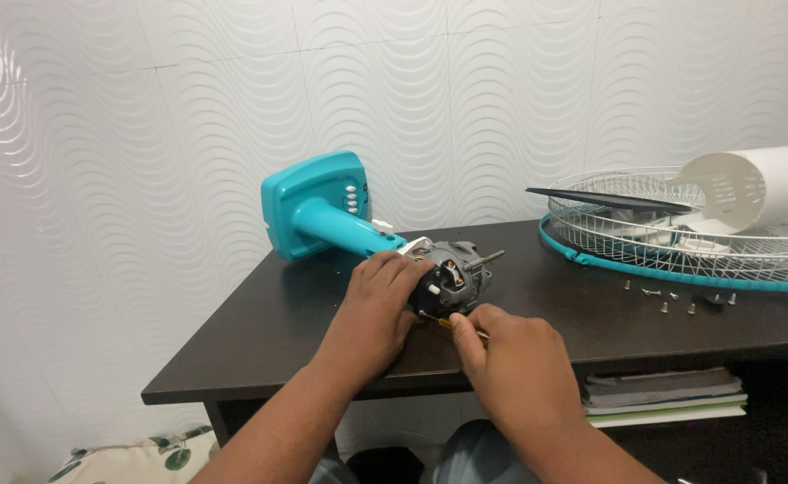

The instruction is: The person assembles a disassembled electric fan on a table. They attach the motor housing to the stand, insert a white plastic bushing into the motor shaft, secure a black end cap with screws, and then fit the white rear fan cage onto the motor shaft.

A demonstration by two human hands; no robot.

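A dark brown wooden table (259, 332) stands against a white wall of wavy-patterned tiles (188, 108), and everything is placed here by that table. On its middle lies a turquoise plastic fan stand with a square base and a row of white buttons (322, 211), tipped on its side with the base toward the wall. At the stand's near end sits the bare grey metal fan motor with its shaft pointing right (456, 269).

The left hand (378, 305) lies over the motor's near left side, fingers curled around the housing and gripping it. The right hand (510, 358) is just beside the motor at the table's front edge, its thumb and fingertips pinched narrowly around a thin screwdriver with a yellow and black handle (452, 324), whose tip touches the motor's lower front.

On the right end of the table rests a round white wire fan guard with a turquoise rim (645, 255). In it lie a dark fan blade (609, 199) and a white plastic motor cover shaped like a cup (752, 184). Small metal screws (667, 300) are scattered on the tabletop just in front of the guard. Under the table's right side, a stack of books and papers (663, 399) sits on a shelf.
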